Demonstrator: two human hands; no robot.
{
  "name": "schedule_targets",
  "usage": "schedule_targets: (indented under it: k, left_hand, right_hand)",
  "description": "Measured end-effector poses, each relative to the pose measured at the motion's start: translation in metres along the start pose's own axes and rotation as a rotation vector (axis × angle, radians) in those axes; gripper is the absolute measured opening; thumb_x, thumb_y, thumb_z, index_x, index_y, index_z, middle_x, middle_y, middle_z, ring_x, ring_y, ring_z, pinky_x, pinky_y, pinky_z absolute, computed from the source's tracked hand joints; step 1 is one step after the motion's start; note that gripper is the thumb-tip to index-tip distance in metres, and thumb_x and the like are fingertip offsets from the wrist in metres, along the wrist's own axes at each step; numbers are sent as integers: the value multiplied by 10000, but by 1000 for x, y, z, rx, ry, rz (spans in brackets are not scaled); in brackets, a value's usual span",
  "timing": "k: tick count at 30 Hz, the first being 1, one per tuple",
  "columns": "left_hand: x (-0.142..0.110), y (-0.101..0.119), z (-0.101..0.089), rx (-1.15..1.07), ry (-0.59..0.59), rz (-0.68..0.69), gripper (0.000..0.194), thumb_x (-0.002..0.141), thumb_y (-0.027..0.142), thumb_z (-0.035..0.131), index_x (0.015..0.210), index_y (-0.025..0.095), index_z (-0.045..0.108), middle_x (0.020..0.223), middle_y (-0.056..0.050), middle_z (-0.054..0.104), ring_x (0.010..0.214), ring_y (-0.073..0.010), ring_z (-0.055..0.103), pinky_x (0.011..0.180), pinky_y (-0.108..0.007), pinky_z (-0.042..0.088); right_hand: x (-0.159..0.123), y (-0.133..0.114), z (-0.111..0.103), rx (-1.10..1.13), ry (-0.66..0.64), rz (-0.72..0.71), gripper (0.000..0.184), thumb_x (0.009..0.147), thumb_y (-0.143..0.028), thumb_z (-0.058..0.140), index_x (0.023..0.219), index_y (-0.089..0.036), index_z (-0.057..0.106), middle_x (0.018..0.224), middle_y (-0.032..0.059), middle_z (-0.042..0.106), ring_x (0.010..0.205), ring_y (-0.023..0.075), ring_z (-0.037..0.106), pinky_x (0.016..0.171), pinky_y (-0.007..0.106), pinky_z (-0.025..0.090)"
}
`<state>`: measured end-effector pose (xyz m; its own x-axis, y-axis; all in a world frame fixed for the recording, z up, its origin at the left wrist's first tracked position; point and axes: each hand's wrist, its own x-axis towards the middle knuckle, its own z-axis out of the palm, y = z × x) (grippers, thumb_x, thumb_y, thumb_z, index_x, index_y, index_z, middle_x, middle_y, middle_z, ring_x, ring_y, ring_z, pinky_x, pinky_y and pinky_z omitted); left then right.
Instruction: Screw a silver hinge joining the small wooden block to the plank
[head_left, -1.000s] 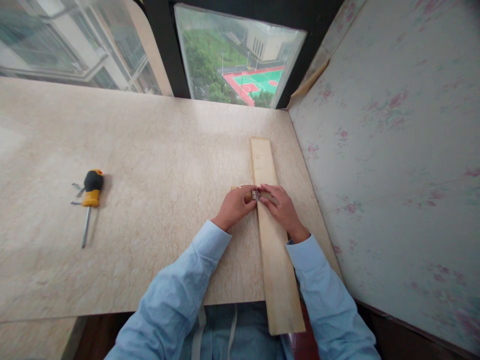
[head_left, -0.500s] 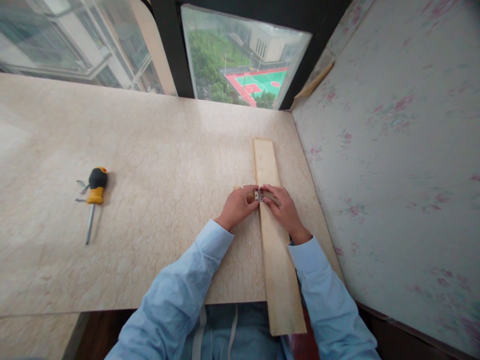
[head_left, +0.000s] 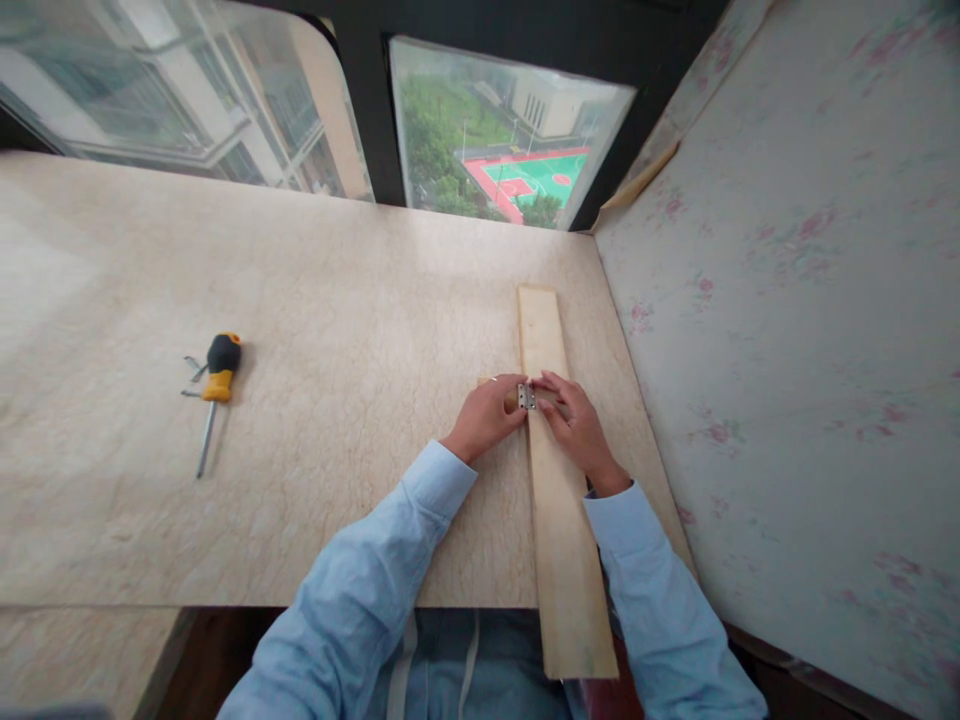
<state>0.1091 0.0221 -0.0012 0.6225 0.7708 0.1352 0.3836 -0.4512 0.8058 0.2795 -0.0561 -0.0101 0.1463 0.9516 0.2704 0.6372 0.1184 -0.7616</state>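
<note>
A small metal hinge [head_left: 526, 397] with screw holes in its leaves lies between my two hands, over the long wooden board [head_left: 568, 540]. My left hand [head_left: 487, 418] pinches the hinge's left side between thumb and fingers. From the other side my right hand [head_left: 579, 428] closes on its right edge, thumb below and fingers above. A narrower wooden strip [head_left: 553, 396] crosses the board beneath the fingers; most of it is hidden by my hands.
To the left a screwdriver [head_left: 217, 372] with a black and yellow handle lies on the marbled tabletop [head_left: 337, 330], beside small metal pieces [head_left: 193, 376]. The board overhangs the table's front edge. A floral-papered wall [head_left: 780, 330] bounds the right, windows [head_left: 487, 150] the back.
The view has shifted slightly, so everything sits a little further right. The hinge shows flatter and more fully between my fingers; both hands keep their places on it.
</note>
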Motion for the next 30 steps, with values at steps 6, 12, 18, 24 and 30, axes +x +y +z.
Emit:
schedule_targets:
  k: [6, 12, 18, 24, 30]
  left_hand:
    - [-13, 7, -2, -42, 28, 35, 424, 814, 171, 642, 1236, 197, 605, 1262, -83, 664, 1161, -228, 619, 972, -353, 518]
    - [-48, 5, -24, -66, 13, -22, 476, 790, 142, 635, 1263, 181, 601, 1212, -82, 696, 804, -158, 679, 843, -322, 554]
    - [-82, -17, -55, -86, 105, -116, 416, 789, 131, 615, 1201, 178, 641, 1069, -54, 745, 704, -130, 659, 768, -292, 548]
    - [-108, -44, -72, -148, 310, -145, 304, 816, 137, 582, 1099, 148, 695, 954, -70, 752, 735, -146, 669, 751, -280, 536]
    - [-113, -58, -78, -179, 465, -268, 173, 831, 160, 563, 897, 147, 722, 802, -44, 729, 724, -163, 645, 724, -282, 506]
  right_hand:
    - [-1, 6, 0, 175, 26, 121, 452, 916, -415, 581, 1329, -232, 555, 1253, 135, 678, 1136, 237, 652, 973, 459, 529]
    - [4, 4, -7, 114, -40, 198, 507, 849, -506, 632, 1269, -222, 612, 1265, 143, 681, 1161, 275, 645, 997, 498, 506]
    - [7, -29, -12, -75, -167, 78, 518, 841, -522, 622, 1263, -224, 618, 1297, 143, 660, 1194, 295, 630, 1021, 513, 501]
    - [28, -104, 20, -27, -284, -71, 412, 874, -461, 616, 1214, -231, 646, 1302, 129, 654, 1188, 273, 632, 977, 475, 545]
    - [78, -197, 118, 121, -523, -249, 268, 884, -312, 599, 1113, -209, 693, 1127, 96, 735, 930, 189, 715, 844, 356, 584]
